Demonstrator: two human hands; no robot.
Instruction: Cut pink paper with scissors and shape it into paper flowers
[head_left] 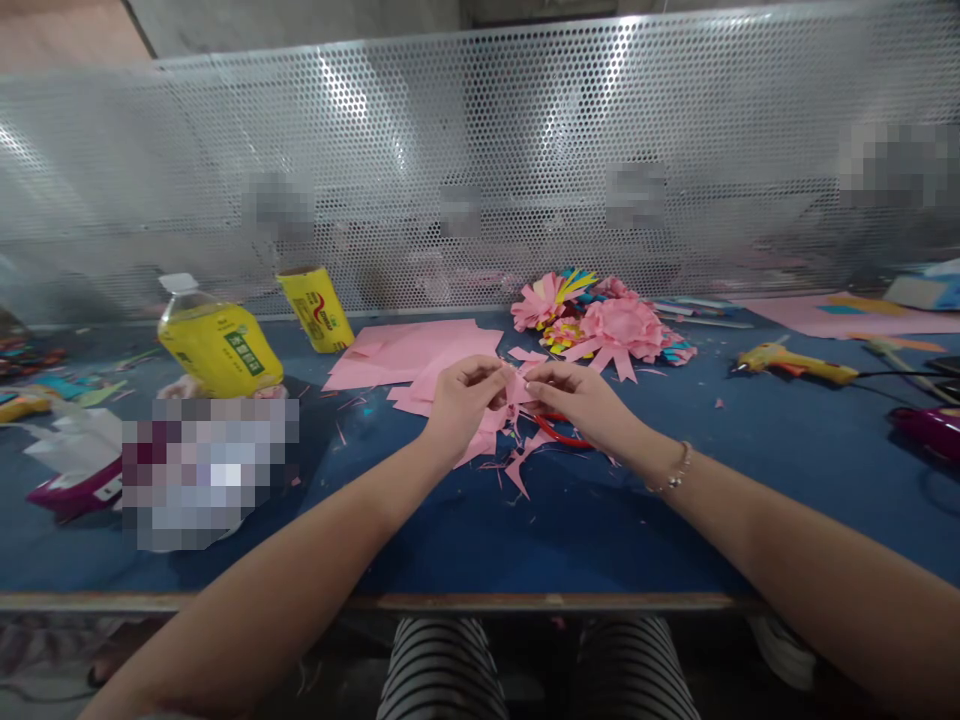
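Note:
Both hands meet over the middle of the blue table. My left hand and my right hand each pinch a small piece of cut pink paper between them, fingers closed on it. Pink paper scraps lie just below the hands. Red-handled scissors lie on the table under my right hand, partly hidden. A stack of pink paper sheets lies just behind my left hand. Finished pink paper flowers sit behind my right hand.
A yellow drink bottle lies at the left, a yellow carton behind it. A yellow glue gun with a cord rests at the right. A perforated metal screen closes the back. The table's front edge runs above my knees.

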